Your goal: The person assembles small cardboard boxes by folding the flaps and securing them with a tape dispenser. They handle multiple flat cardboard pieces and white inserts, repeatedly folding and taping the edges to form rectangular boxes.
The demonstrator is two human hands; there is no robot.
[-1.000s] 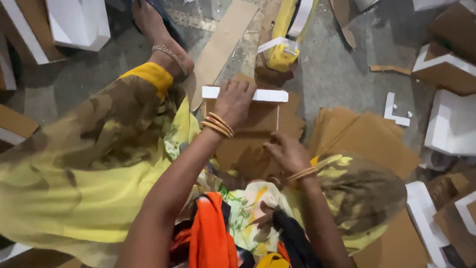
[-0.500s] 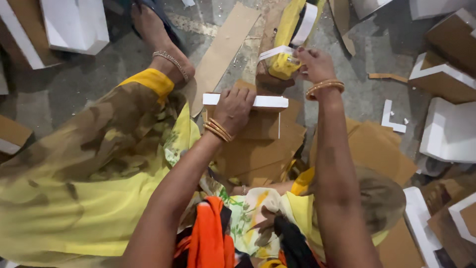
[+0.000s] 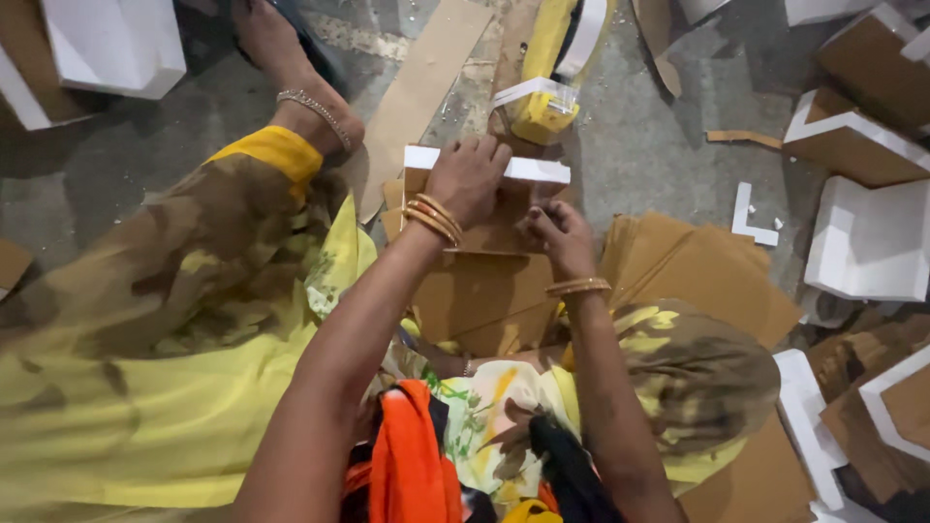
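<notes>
While left hand (image 3: 472, 177) presses one white strip (image 3: 528, 169), right hand (image 3: 560, 232) seemingly pinches one cardboard sheet (image 3: 494, 228).

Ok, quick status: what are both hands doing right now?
Left hand pressing down on white strip atop cardboard piece. Right hand touching the cardboard's right edge, grip unclear. Yellow tape roll just beyond, not blocking.
</notes>
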